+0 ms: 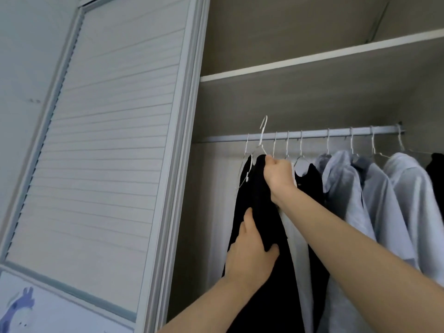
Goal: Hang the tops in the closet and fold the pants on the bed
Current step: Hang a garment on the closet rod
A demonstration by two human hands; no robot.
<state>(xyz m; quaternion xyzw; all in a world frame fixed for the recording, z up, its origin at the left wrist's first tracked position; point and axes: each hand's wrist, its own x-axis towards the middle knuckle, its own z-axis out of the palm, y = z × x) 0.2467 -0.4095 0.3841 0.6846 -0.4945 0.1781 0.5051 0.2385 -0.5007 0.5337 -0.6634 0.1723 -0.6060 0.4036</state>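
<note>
On rail, grey shirts, hangers

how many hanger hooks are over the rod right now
9 hooks on the rod: four at its left end, beside the raised hanger whose hook is not on yet, and five further right. More may be hidden.

Closet rail carries wire hangers; grey shirts, black tops hang.

you won't find any readable text, label, brand or number here. the only mark is a blue-purple cartoon-like sticker at about 8 o'clock, on the pale lower panel of the louvred closet door, and it carries no letters.
</note>
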